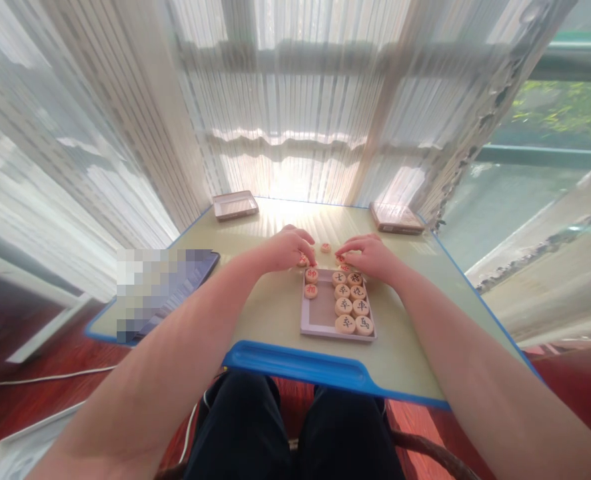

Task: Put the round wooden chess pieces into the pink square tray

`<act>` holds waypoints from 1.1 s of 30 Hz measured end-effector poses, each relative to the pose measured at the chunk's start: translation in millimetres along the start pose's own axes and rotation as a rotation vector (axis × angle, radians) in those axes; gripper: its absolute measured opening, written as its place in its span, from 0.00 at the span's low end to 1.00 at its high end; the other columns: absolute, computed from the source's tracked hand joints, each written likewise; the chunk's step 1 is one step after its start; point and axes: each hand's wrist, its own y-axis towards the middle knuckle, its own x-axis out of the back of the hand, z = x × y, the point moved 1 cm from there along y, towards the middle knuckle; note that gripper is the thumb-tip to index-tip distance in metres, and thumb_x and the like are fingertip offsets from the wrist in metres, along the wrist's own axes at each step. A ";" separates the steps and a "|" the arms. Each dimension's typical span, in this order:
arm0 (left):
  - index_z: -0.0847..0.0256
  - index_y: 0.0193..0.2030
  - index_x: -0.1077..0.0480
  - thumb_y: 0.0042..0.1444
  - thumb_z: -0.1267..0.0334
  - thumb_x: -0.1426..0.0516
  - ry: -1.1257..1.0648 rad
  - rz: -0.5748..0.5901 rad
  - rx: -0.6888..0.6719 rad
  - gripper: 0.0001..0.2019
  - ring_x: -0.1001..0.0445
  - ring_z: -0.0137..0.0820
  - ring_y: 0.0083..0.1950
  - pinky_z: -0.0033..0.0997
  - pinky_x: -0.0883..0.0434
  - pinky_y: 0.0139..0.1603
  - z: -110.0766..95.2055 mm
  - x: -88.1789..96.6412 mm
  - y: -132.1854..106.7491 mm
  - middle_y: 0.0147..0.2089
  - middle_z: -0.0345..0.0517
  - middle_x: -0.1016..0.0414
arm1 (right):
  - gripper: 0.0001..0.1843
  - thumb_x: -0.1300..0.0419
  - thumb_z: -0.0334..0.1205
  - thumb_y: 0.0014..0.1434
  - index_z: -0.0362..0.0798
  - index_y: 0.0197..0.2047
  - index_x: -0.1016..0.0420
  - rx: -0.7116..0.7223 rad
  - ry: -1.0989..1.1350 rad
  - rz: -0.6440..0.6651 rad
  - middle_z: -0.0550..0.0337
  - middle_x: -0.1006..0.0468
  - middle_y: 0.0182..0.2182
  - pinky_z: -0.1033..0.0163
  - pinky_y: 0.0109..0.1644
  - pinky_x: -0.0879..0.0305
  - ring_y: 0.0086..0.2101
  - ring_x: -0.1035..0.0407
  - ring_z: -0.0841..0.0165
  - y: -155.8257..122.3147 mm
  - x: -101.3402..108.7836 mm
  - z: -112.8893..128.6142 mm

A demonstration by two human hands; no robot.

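Observation:
A shallow pale tray (319, 319) lies on the small table (265, 313) and holds several round wooden chess pieces (354, 308) with red or black characters. My left hand (286, 248) hovers just beyond the tray's far left corner, fingers curled onto a red-marked piece (302, 261). My right hand (370, 255) is at the tray's far right corner, fingers pinched on a piece (341, 259) with red marking. One loose piece (326, 247) lies on the table between both hands.
A tray-like lid (235, 204) sits at the table's far left corner and a brown box (396, 217) at the far right. A dark tablet (190, 275) lies at the left edge. Sheer curtains hang behind. My legs are under the blue front edge (300, 367).

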 end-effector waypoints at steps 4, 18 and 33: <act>0.51 0.41 0.21 0.47 0.75 0.50 0.053 -0.029 0.024 0.21 0.39 0.38 0.56 0.40 0.40 0.60 1.6 -1.1 0.1 0.53 0.41 0.29 | 0.12 0.43 0.43 0.52 0.53 0.34 0.18 0.014 -0.009 0.038 0.62 0.21 0.39 0.56 0.57 0.49 0.48 0.37 0.60 0.9 2.2 -3.8; 0.60 0.40 0.23 0.42 0.75 0.52 0.114 -0.187 0.056 0.22 0.31 0.35 0.49 0.35 0.35 0.55 9.5 0.4 2.8 0.43 0.45 0.24 | 0.13 0.42 0.47 0.52 0.52 0.35 0.19 -0.036 -0.069 0.004 0.56 0.24 0.41 0.53 0.56 0.49 0.48 0.39 0.58 -1.1 0.8 3.0; 0.61 0.33 0.23 0.40 0.64 0.46 -0.209 0.167 0.313 0.14 0.29 0.28 0.27 0.24 0.37 0.24 -2.0 19.3 -12.8 0.28 0.43 0.23 | 0.14 0.40 0.51 0.50 0.52 0.34 0.19 -0.021 -0.025 0.033 0.58 0.22 0.39 0.53 0.55 0.49 0.48 0.38 0.58 -1.7 2.6 3.3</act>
